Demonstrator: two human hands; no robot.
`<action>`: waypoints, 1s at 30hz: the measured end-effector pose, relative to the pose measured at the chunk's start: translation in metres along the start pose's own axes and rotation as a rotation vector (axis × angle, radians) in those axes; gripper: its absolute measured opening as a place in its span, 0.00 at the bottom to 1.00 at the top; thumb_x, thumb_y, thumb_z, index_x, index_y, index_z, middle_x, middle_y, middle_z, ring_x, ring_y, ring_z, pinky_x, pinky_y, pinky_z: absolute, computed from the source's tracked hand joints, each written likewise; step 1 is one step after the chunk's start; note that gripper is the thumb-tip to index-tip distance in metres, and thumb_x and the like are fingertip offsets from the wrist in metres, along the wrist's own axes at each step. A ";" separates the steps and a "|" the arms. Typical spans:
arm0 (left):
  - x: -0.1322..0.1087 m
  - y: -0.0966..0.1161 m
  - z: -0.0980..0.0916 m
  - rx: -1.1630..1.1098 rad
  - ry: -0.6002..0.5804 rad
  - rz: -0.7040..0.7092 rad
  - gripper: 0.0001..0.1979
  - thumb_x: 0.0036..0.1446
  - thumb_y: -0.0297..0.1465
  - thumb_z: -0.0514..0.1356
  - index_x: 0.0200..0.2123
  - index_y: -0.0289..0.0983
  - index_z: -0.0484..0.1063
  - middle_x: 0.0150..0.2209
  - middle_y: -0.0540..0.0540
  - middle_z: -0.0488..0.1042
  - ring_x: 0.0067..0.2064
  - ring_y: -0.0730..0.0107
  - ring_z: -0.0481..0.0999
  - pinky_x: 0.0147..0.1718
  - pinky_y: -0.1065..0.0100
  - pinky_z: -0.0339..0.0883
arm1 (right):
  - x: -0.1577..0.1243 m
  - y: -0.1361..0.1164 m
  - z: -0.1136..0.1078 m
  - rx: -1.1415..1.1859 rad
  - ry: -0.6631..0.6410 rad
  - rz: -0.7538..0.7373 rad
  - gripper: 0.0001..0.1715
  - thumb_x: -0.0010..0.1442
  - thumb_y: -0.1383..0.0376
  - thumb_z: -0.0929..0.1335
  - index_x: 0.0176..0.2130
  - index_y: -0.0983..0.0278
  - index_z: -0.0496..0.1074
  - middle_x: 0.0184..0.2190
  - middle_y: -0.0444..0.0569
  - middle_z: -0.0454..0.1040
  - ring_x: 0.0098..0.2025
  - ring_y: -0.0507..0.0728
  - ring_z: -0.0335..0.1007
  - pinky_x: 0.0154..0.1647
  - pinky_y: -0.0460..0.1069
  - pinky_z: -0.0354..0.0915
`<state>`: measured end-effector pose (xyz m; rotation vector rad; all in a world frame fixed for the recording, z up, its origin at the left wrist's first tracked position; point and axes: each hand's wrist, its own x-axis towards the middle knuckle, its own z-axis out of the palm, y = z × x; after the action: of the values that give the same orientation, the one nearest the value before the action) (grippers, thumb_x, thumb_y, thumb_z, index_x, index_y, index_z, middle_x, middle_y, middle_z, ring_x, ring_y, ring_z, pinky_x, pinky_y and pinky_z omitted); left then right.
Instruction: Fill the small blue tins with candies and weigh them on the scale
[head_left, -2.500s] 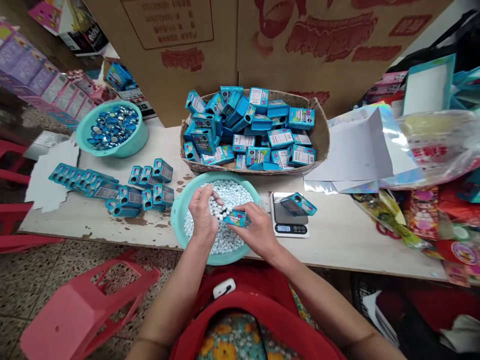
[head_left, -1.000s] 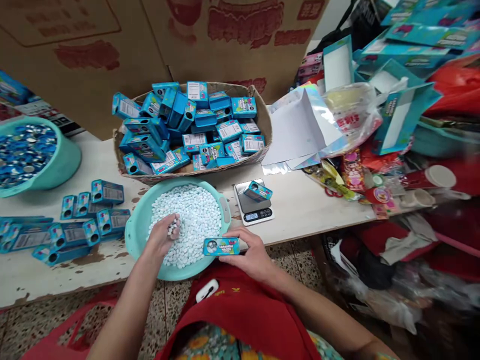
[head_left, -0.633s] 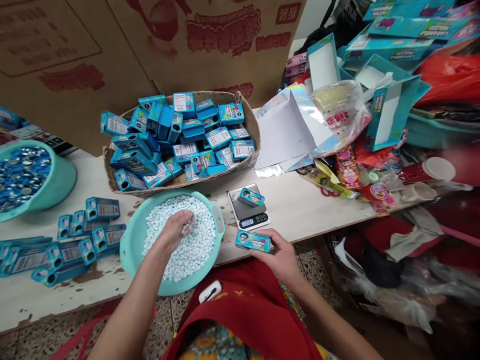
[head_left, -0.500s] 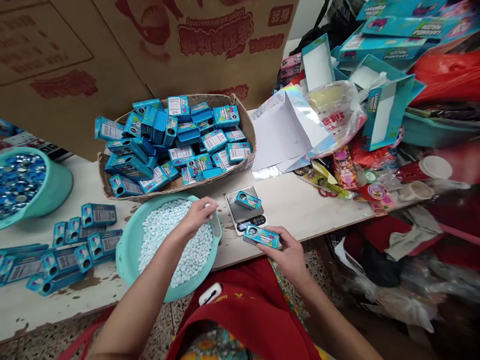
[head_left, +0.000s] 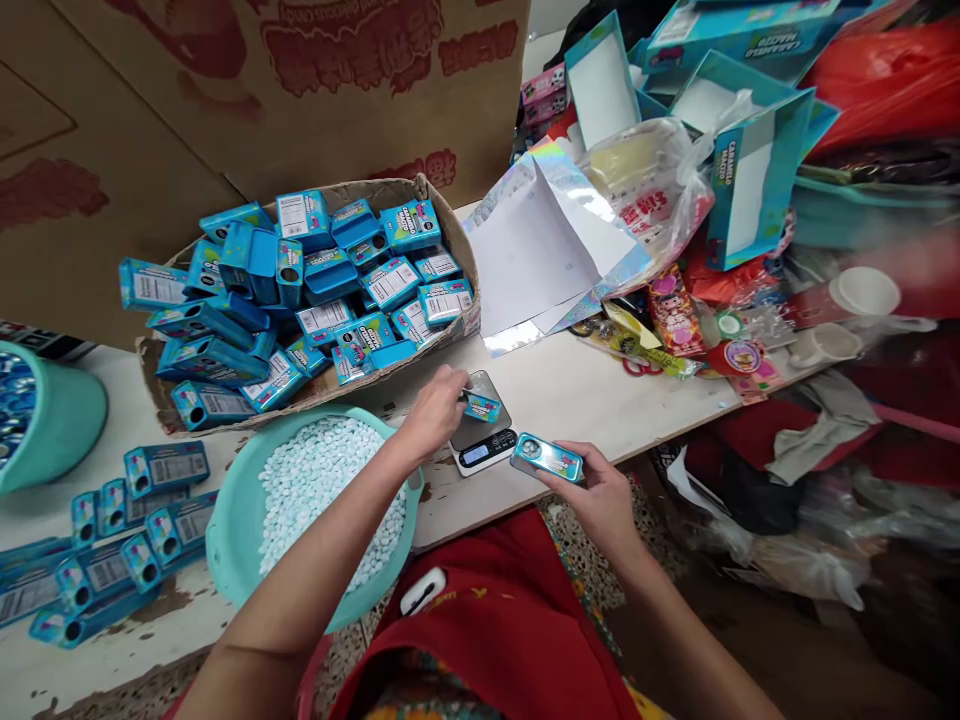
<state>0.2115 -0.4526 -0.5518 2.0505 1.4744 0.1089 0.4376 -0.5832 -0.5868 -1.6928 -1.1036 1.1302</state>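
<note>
My left hand (head_left: 437, 408) is closed, its fingertips at the left end of a small blue candy box (head_left: 482, 407) on a digital scale (head_left: 486, 449). Those fingertips cover that end of the box, and what they pinch, if anything, is hidden. In my right hand (head_left: 600, 490), just right of the scale, a second blue candy box (head_left: 551, 458) is gripped between thumb and fingers, a round opening showing at its left end. Under my left forearm stands a turquoise basin (head_left: 225, 545) of small pale-blue candies (head_left: 322, 480).
Behind the basin, a cardboard tray (head_left: 472, 318) holds many blue boxes. More blue boxes (head_left: 165, 470) stand at left, beside a turquoise tub (head_left: 75, 415) of shiny blue pieces. Silvery sheets (head_left: 540, 240), open display boxes (head_left: 750, 190) and cups (head_left: 866, 292) crowd the right side.
My left hand has moved from over the candy basin rightward to the box on the scale. My right hand still holds its box, slightly farther right. The camera view has shifted.
</note>
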 end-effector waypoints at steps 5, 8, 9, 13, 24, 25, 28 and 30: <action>-0.003 -0.003 0.003 -0.099 0.025 0.029 0.15 0.49 0.22 0.54 0.41 0.39 0.68 0.39 0.46 0.64 0.33 0.69 0.67 0.32 0.67 0.58 | 0.002 0.002 0.001 0.017 0.029 -0.002 0.23 0.46 0.57 0.75 0.41 0.63 0.72 0.37 0.50 0.75 0.38 0.59 0.71 0.42 0.54 0.67; -0.002 -0.007 0.007 -0.244 0.113 0.015 0.10 0.48 0.23 0.56 0.35 0.38 0.70 0.36 0.47 0.66 0.33 0.69 0.67 0.31 0.69 0.58 | 0.002 0.002 0.002 0.026 0.036 0.002 0.24 0.46 0.57 0.75 0.41 0.64 0.72 0.37 0.50 0.75 0.39 0.59 0.71 0.42 0.55 0.67; -0.003 -0.008 0.008 -0.343 0.151 -0.014 0.08 0.48 0.23 0.57 0.33 0.38 0.70 0.34 0.47 0.67 0.33 0.70 0.67 0.30 0.69 0.58 | 0.001 0.001 0.002 0.028 0.038 0.001 0.24 0.45 0.57 0.75 0.41 0.64 0.72 0.37 0.50 0.75 0.39 0.60 0.71 0.42 0.55 0.67; -0.017 -0.022 0.003 -0.963 0.315 -0.299 0.06 0.47 0.28 0.61 0.31 0.35 0.70 0.23 0.50 0.67 0.24 0.75 0.65 0.21 0.74 0.53 | -0.001 0.000 0.003 0.040 0.051 0.001 0.24 0.45 0.56 0.75 0.41 0.64 0.72 0.37 0.51 0.75 0.39 0.60 0.70 0.43 0.57 0.67; -0.169 -0.107 -0.008 -1.749 0.654 -0.946 0.05 0.55 0.20 0.54 0.33 0.34 0.67 0.28 0.46 0.70 0.27 0.74 0.72 0.23 0.74 0.70 | -0.019 -0.005 0.003 0.063 0.107 -0.001 0.28 0.43 0.56 0.76 0.42 0.65 0.72 0.37 0.51 0.75 0.38 0.59 0.71 0.42 0.55 0.68; -0.179 -0.110 -0.002 -1.729 0.575 -0.959 0.06 0.55 0.20 0.54 0.34 0.33 0.68 0.28 0.46 0.71 0.25 0.75 0.71 0.22 0.75 0.69 | -0.021 -0.006 0.002 0.059 0.111 -0.006 0.28 0.43 0.56 0.76 0.42 0.65 0.72 0.37 0.51 0.75 0.38 0.59 0.71 0.42 0.55 0.67; -0.197 -0.111 0.010 -1.650 0.456 -0.869 0.09 0.52 0.17 0.57 0.37 0.31 0.69 0.30 0.43 0.73 0.25 0.75 0.71 0.20 0.77 0.67 | -0.031 -0.009 0.002 0.045 0.126 -0.019 0.28 0.43 0.57 0.76 0.43 0.65 0.72 0.37 0.50 0.75 0.38 0.58 0.71 0.42 0.55 0.67; -0.197 -0.111 0.011 -1.608 0.423 -0.820 0.12 0.48 0.16 0.59 0.38 0.30 0.70 0.32 0.40 0.74 0.26 0.74 0.73 0.22 0.77 0.68 | -0.040 -0.011 0.001 0.033 0.135 -0.012 0.28 0.43 0.57 0.76 0.43 0.65 0.72 0.38 0.51 0.75 0.39 0.59 0.71 0.43 0.55 0.67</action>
<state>0.0491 -0.6096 -0.5642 0.1149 1.4516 1.0181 0.4251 -0.6172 -0.5667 -1.7081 -1.0040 1.0056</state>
